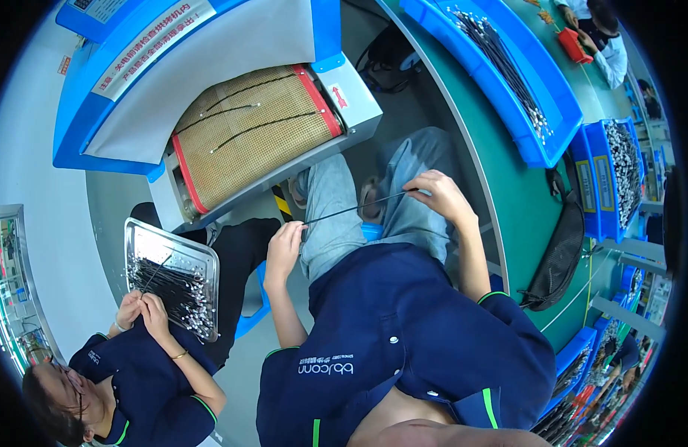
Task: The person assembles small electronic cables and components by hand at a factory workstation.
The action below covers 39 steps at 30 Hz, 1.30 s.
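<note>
Left hand and right hand, fingers clamped, stretch one black cable mid-frame — seemingly unfinished; three corded leads already lie on the upper-left mesh conveyor belt.

Navy shirt is bearing white print and green stripes, pale buttons are running down its front, short sleeves are ending in green trim, jeans are showing faded blue

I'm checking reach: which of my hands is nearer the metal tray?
Left: the left hand is right of the metal tray, across a gap; the right hand is farther right.
</note>
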{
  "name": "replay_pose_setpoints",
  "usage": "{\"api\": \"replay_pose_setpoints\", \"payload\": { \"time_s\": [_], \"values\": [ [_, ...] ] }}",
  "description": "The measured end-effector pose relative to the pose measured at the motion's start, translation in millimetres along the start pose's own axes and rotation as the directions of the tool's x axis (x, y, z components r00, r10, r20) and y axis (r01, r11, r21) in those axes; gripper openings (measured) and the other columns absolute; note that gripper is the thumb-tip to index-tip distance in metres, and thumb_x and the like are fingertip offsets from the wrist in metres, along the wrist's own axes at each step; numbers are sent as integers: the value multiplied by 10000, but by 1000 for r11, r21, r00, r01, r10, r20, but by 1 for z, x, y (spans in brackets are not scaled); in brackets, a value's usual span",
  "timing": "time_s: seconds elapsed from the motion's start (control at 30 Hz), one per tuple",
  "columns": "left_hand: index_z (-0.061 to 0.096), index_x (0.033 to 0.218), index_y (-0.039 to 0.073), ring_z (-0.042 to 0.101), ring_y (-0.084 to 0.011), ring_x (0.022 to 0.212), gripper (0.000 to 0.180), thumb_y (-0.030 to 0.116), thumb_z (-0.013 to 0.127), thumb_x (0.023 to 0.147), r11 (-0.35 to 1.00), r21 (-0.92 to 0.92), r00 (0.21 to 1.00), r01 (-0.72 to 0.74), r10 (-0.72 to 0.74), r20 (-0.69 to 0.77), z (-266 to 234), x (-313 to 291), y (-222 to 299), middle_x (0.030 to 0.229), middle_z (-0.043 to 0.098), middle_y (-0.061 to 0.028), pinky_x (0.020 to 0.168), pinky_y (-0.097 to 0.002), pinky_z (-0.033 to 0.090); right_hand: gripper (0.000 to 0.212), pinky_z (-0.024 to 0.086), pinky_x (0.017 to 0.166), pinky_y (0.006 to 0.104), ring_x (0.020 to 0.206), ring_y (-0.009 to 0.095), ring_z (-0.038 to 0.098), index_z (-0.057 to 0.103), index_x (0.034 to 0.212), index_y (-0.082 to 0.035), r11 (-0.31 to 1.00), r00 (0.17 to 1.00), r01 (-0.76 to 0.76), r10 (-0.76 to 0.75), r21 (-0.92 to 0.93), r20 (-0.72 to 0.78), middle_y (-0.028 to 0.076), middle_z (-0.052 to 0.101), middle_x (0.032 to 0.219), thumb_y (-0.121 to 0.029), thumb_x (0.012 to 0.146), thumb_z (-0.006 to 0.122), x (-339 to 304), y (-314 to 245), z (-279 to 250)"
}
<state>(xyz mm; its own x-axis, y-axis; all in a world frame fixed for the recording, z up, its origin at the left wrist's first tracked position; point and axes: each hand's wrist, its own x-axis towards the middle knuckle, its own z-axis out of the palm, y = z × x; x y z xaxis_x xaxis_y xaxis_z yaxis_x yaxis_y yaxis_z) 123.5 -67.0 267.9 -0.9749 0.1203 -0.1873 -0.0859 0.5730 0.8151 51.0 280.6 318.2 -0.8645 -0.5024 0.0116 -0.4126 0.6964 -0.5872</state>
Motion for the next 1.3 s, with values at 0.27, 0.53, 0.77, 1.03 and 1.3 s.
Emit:
{"api": "replay_pose_setpoints", "payload": {
  "time_s": [0.27, 0.53, 0.77, 1.03, 1.3],
  "values": [
    [619, 959, -17, 553, -188, 619, 197, 129, 489, 937, 998, 5, 997, -59, 58, 45, 20, 110, 11, 759, 598, -121, 595, -298, 437, 159, 515, 679, 343, 763, 268, 629, 681, 932, -76, 993, 998, 59, -60, 100, 2, 81, 646, 845, -119, 780, 661, 83, 61, 1],
    [623, 965, -6, 511, -147, 566, 225, 164, 475, 949, 994, -35, 988, 102, -97, 117, 10, 196, 26, 645, 547, -91, 559, -292, 417, 192, 519, 664, 345, 770, 263, 637, 681, 959, -80, 994, 1000, 19, -21, 106, 15, 77, 643, 860, -91, 767, 670, 158, 113, -36],
    [627, 969, -2, 559, -173, 602, 214, 154, 483, 939, 985, -113, 978, -133, 149, 146, 29, 250, 85, 670, 577, -96, 587, -311, 447, 198, 516, 649, 341, 751, 242, 627, 676, 926, -45, 938, 942, 335, -332, 83, -56, 73, 627, 820, -83, 733, 650, 201, 86, -27],
    [645, 935, 36, 602, -287, 767, 141, 134, 648, 834, 933, 193, 950, -303, 311, -10, 17, 261, 151, 811, 603, -102, 668, -374, 480, 135, 515, 635, 322, 746, 222, 625, 685, 902, -78, 952, 963, 248, -222, 180, -155, 48, 630, 812, -126, 776, 679, 195, 94, -72],
    [644, 906, -6, 620, -250, 736, 129, 108, 636, 844, 960, 37, 959, -278, 276, 62, 50, 266, 160, 814, 634, -116, 656, -339, 485, 136, 512, 589, 302, 725, 191, 623, 661, 904, -92, 911, 899, 395, -356, 121, -254, 18, 622, 851, -131, 774, 676, 182, 111, -81]
  ]
}}
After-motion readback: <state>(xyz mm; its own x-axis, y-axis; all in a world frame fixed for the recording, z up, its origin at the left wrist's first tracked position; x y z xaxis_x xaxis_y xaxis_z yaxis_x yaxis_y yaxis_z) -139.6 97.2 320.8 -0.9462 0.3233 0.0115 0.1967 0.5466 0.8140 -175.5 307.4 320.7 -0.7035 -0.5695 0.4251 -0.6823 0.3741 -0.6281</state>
